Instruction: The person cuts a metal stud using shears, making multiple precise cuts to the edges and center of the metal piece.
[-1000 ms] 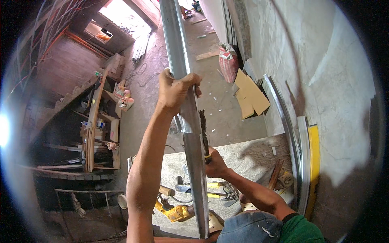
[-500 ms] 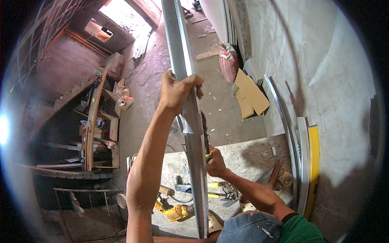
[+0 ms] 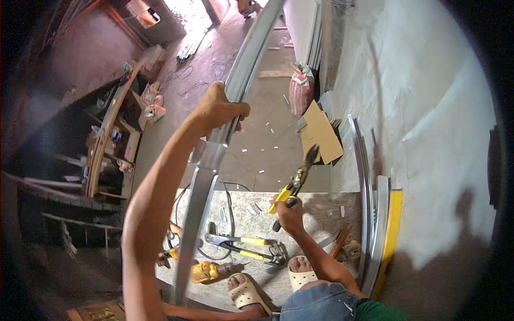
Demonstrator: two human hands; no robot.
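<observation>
A long steel channel (image 3: 247, 67) runs aslant from the top of the view down to the lower left. My left hand (image 3: 220, 108) is wrapped round it at about mid-length. Just below that hand, the channel has a cut section with a bent metal flap (image 3: 210, 155). Off to the right, my right hand (image 3: 290, 216) grips a pair of tin snips (image 3: 300, 177) by the yellow and black handles. Their dark blades point up and away, apart from the channel.
On the pale slab lie a yellow power drill (image 3: 206, 272) and a yellow-handled hand tool (image 3: 241, 242), near my sandalled feet. Cardboard (image 3: 325, 134) and a red-and-white sack (image 3: 301, 92) stand ahead. Metal lengths (image 3: 361, 160) and a yellow bar (image 3: 392, 219) lean by the right wall.
The channel has tilted, its lower end swinging left, and my left hand has shifted left with it. My right hand has drawn the snips away from the channel's edge to the right.
</observation>
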